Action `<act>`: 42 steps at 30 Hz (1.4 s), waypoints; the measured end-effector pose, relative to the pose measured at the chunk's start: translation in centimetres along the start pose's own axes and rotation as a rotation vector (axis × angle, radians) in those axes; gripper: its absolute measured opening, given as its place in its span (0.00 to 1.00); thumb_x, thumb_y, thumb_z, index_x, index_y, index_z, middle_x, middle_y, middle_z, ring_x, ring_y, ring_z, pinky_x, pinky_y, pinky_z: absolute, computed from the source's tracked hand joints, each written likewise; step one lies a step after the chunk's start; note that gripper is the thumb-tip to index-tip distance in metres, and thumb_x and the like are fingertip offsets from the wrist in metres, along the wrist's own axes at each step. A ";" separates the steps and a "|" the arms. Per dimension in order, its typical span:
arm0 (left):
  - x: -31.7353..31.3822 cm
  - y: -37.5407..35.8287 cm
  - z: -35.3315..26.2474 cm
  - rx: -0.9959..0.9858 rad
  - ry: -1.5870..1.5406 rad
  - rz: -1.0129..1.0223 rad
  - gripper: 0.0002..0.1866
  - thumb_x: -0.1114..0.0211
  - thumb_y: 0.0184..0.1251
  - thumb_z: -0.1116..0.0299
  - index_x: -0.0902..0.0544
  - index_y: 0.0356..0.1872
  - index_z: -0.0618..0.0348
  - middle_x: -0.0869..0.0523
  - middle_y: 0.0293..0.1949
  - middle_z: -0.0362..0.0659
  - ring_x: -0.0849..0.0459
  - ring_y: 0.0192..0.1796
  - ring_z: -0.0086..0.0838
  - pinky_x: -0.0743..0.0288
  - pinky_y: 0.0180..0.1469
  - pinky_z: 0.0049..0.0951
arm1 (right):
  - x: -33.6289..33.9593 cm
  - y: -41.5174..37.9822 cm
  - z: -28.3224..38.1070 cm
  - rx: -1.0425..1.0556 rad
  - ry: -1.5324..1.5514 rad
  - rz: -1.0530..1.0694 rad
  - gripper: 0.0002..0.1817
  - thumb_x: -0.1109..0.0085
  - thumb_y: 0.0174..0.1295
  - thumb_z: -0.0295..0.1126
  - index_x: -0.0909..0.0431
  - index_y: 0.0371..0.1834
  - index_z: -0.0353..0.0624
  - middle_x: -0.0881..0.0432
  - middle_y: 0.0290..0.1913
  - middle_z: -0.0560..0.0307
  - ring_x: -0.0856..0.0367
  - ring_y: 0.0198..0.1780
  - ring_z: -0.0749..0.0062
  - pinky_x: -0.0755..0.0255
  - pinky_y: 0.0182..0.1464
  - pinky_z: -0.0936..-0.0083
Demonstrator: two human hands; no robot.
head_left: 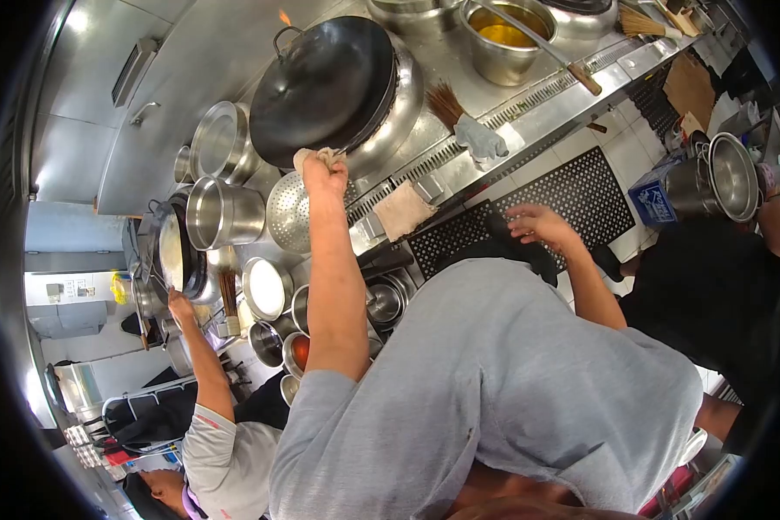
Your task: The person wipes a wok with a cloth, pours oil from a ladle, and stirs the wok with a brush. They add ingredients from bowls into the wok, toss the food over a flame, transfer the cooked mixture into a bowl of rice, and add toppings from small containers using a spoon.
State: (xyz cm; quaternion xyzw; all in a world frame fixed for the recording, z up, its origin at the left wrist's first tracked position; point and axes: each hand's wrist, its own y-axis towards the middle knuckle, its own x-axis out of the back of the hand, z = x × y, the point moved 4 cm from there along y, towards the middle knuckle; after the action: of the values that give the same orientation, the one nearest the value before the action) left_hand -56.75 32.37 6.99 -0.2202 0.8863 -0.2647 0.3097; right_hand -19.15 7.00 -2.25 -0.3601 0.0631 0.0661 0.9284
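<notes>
Black wok (pixel 325 91) sits tilted, inside facing the wearer, over a burner collar (pixel 410 91) on the steel cooking range (pixel 446 54), back from its front edge. Left hand (pixel 324 180) is clamped on the wok's near rim through a folded cloth (pixel 321 159) (whether a loop handle lies under the cloth cannot be told; one shows on the opposite rim). Right hand (pixel 542 227) hangs off the range's front edge, over a perforated floor mat (pixel 585 195), fingers loosely apart. Perforated strainer (pixel 288 212) is just beside the left forearm. Along the front edge: beige cloth (pixel 405 211), then a bristle brush (pixel 445 104) with grey cloth wrapping. Co-worker's hand (pixel 180 305) is near the range's left end.
</notes>
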 end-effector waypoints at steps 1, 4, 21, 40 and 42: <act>-0.1 -0.2 0.0 -0.008 -0.005 -0.006 0.04 0.49 0.69 0.66 0.27 0.37 0.52 0.23 0.33 0.38 0.28 0.27 0.26 0.41 0.19 0.20 | 0.2 0.1 0.0 0.008 0.004 -0.006 0.20 0.45 0.67 0.32 0.26 0.62 0.43 0.18 0.48 0.57 0.18 0.45 0.73 0.23 0.46 0.72; 0.2 0.2 0.2 -0.029 0.011 -0.003 0.05 0.50 0.70 0.66 0.27 0.38 0.52 0.23 0.33 0.38 0.28 0.27 0.25 0.40 0.19 0.19 | 0.4 0.0 0.2 0.013 0.010 -0.018 0.20 0.45 0.67 0.32 0.26 0.61 0.42 0.18 0.48 0.57 0.18 0.45 0.73 0.23 0.46 0.72; 0.1 4.0 -0.2 -0.033 0.045 0.006 0.06 0.52 0.72 0.66 0.29 0.40 0.55 0.24 0.37 0.42 0.27 0.28 0.27 0.38 0.17 0.18 | -0.6 -0.4 0.2 -0.015 0.042 -0.034 0.20 0.45 0.68 0.30 0.27 0.62 0.43 0.18 0.46 0.58 0.18 0.43 0.75 0.22 0.46 0.74; 0.1 4.5 0.6 -0.012 0.134 0.052 0.11 0.52 0.74 0.62 0.29 0.44 0.59 0.22 0.37 0.48 0.21 0.31 0.36 0.36 0.18 0.19 | -0.8 0.8 -0.1 0.005 0.098 -0.037 0.19 0.46 0.68 0.31 0.26 0.62 0.42 0.18 0.45 0.59 0.18 0.43 0.76 0.22 0.45 0.75; -0.3 3.9 0.5 -0.059 0.169 0.029 0.11 0.52 0.73 0.62 0.30 0.42 0.58 0.24 0.34 0.47 0.24 0.25 0.33 0.43 0.15 0.18 | -0.6 1.0 -0.1 0.015 0.109 -0.035 0.19 0.45 0.68 0.31 0.27 0.62 0.42 0.18 0.46 0.59 0.19 0.43 0.75 0.22 0.45 0.76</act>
State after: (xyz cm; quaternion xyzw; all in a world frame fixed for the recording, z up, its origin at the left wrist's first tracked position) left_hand -57.12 35.32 4.40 -0.1931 0.9198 -0.2519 0.2309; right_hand -19.92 7.61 -2.87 -0.3572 0.1076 0.0298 0.9273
